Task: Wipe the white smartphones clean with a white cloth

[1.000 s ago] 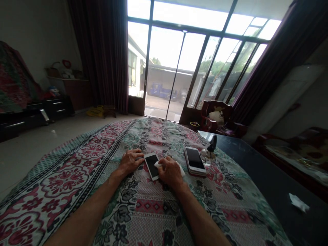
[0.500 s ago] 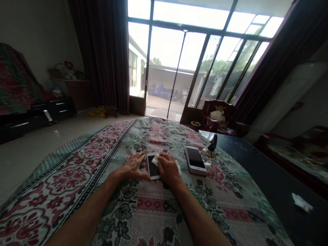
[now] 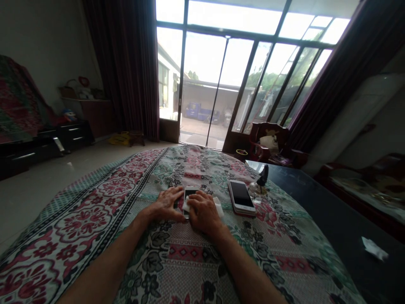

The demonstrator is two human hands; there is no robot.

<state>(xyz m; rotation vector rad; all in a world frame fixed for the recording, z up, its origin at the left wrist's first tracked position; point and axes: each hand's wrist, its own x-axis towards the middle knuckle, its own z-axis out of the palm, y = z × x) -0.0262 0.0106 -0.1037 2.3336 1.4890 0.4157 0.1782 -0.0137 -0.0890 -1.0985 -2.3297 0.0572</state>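
A white-framed smartphone [image 3: 190, 190] with a dark screen lies on the patterned cloth, largely covered by my right hand. My left hand [image 3: 166, 204] steadies its left side, thumb at the near corner and fingertips by the far corner. Bunched under the fingers of my right hand [image 3: 204, 211] is a white tissue [image 3: 217, 207], pressed onto the screen; part of it sticks out to the right. Further right rests a second white smartphone [image 3: 242, 196], stacked on something whose reddish edge shows below it. Beside that stands a clear spray bottle [image 3: 261, 181] with a black head.
A floral cloth [image 3: 186, 253] covers the table under my arms. To the right is a dark tabletop [image 3: 316, 202] with a crumpled white tissue [image 3: 375, 249] on it. A wooden chair [image 3: 268, 143] stands beyond, near the glass doors [image 3: 202, 93].
My right hand has slid with the tissue leftward across the phone, covering more of its screen. The phone has shifted or turned slightly. My left hand stays at its left side.
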